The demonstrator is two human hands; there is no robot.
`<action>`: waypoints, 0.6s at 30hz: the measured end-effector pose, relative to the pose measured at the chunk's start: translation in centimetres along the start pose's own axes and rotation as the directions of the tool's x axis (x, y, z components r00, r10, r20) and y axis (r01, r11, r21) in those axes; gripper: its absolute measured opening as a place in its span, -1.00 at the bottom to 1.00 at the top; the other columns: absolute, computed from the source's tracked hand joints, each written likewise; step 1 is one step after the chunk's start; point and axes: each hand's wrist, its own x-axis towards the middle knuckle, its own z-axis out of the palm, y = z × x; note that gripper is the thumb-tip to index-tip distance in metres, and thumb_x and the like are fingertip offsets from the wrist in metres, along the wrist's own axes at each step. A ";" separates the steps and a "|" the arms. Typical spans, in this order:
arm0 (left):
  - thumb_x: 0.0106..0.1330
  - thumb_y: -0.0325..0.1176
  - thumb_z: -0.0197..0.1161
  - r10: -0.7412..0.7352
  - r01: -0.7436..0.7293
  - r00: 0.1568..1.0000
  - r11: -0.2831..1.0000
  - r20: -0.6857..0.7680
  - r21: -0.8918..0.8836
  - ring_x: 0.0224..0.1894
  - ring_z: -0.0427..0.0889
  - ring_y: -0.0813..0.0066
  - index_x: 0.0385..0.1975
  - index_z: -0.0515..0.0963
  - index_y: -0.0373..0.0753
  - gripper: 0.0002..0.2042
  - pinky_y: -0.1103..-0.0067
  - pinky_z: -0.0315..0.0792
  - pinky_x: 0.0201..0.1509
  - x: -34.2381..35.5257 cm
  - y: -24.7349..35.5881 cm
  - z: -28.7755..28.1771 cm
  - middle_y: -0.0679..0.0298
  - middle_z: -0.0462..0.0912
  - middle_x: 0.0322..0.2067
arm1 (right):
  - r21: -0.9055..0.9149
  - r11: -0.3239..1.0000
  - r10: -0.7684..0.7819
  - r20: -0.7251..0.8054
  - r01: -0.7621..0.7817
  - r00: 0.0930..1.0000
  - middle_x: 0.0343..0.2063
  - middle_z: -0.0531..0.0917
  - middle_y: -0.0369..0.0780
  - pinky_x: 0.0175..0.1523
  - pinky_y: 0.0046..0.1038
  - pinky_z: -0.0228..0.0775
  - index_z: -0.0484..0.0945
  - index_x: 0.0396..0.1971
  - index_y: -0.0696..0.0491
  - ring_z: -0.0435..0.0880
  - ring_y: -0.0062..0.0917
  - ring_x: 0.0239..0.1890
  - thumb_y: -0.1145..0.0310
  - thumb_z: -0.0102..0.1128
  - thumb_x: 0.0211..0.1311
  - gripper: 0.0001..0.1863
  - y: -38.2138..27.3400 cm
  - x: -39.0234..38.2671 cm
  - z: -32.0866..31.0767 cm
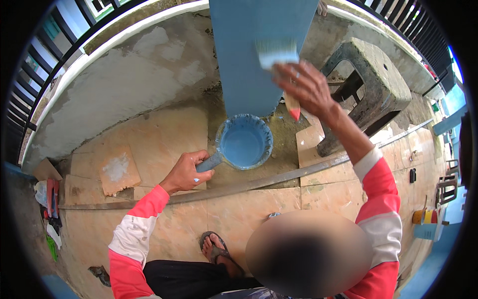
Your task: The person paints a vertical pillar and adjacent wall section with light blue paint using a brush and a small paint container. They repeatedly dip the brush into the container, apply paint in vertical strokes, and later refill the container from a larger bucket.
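Observation:
In the head view, my left hand [188, 170] grips the handle of a round pot [243, 142] of blue paint, which sits at the foot of a blue-painted pillar [243, 79]. My right hand [301, 84] is closed on a paintbrush [275, 54] with a wooden, red-tipped handle; its pale bristles are against the upper face of the pillar, slightly blurred. Another person's fingers [322, 8] show at the pillar's upper right edge.
A dirty plastic stool [381, 84] stands right of the pillar. A long metal bar [239, 187] crosses the tiled floor [174, 236]. A loose tile [119, 179] lies left. A low wall [124, 70] with black railings curves behind. Buckets [425, 224] stand far right. A blurred oval hides the lower middle.

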 end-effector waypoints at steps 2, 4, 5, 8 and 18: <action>0.17 -0.38 0.34 -0.015 0.015 1.000 1.000 -0.004 0.006 -0.45 0.32 0.66 -0.35 0.50 -0.37 -0.79 0.58 0.28 -0.39 -0.6 -0.1 -0.3 0.37 0.44 -0.55 | 0.275 0.959 0.012 0.226 -0.076 0.974 0.19 0.63 -0.35 0.14 -0.27 0.65 0.66 0.01 -0.25 0.64 -0.39 0.12 0.42 0.36 0.07 -0.55 -0.8 0.7 -1.2; 0.18 -0.38 0.34 -0.021 0.022 1.000 0.998 -0.014 0.067 -0.46 0.32 0.66 -0.35 0.50 -0.37 -0.79 0.58 0.28 -0.39 -1.0 0.1 -0.7 0.36 0.44 -0.55 | 0.394 0.905 0.060 0.261 -0.162 0.964 0.10 0.69 -0.31 0.16 -0.28 0.64 0.67 0.01 -0.17 0.68 -0.37 0.08 0.44 0.35 0.13 -0.60 2.5 3.0 -3.3; 0.18 -0.38 0.34 -0.016 0.016 1.000 0.998 -0.008 0.054 -0.46 0.32 0.66 -0.35 0.50 -0.37 -0.79 0.58 0.28 -0.39 -1.1 0.0 -0.6 0.36 0.44 -0.55 | 0.394 0.898 0.108 0.237 -0.197 0.966 0.05 0.72 -0.27 0.21 -0.29 0.62 0.69 0.00 -0.08 0.70 -0.35 0.08 0.47 0.34 0.20 -0.66 5.4 5.0 -4.7; 0.18 -0.38 0.34 0.006 -0.006 1.000 0.999 -0.009 0.034 -0.46 0.32 0.66 -0.34 0.50 -0.38 -0.79 0.58 0.28 -0.39 -1.0 0.0 -0.6 0.36 0.45 -0.55 | 0.343 0.921 0.244 -0.140 -0.184 0.960 -0.04 0.73 -0.18 0.08 -0.33 0.61 0.70 -0.08 0.04 0.73 -0.34 -0.03 0.51 0.37 0.18 -0.72 10.5 11.2 -9.9; 0.19 -0.39 0.34 0.037 -0.037 0.999 0.998 -0.001 0.048 -0.45 0.34 0.72 -0.28 0.53 -0.35 -0.80 0.62 0.28 -0.38 -1.1 1.4 -1.0 0.40 0.48 -0.53 | 0.253 0.966 0.013 0.157 -0.053 0.987 0.11 0.67 -0.35 0.15 -0.32 0.66 0.68 -0.05 -0.19 0.67 -0.39 0.10 0.59 0.29 0.05 -0.55 2.3 0.2 -2.7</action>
